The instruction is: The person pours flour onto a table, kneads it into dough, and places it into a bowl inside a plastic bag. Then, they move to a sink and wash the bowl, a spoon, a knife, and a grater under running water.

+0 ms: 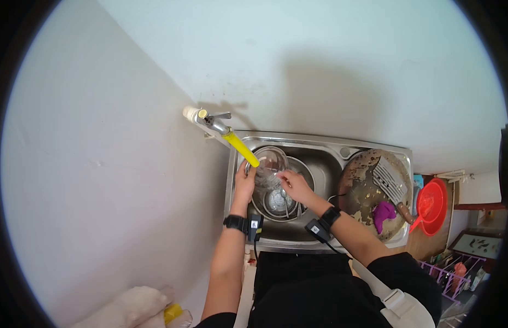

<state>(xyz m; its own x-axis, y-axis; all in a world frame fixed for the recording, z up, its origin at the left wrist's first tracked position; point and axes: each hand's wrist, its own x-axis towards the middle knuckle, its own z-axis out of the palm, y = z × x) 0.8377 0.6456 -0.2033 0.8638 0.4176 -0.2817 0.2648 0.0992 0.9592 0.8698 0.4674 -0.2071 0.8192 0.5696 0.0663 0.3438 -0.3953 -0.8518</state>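
Observation:
My left hand (244, 183) grips the rim of a clear glass bowl (271, 163), holding it tilted under the yellow spout of the tap (238, 145). Water runs from the spout onto the bowl. My right hand (293, 185) touches the bowl's lower edge from the right, fingers against the glass. Below the bowl, inside the steel sink (325, 158), lies a large metal bowl (280, 203) with smaller dishes and cutlery in it.
On the sink's right side rests a round dirty wooden board (363, 191) with a cleaver (391, 183) and a purple cloth (383, 214) on it. A red plastic scoop (432, 206) hangs at the far right. White walls rise behind and to the left. A pale bag (133, 309) lies at lower left.

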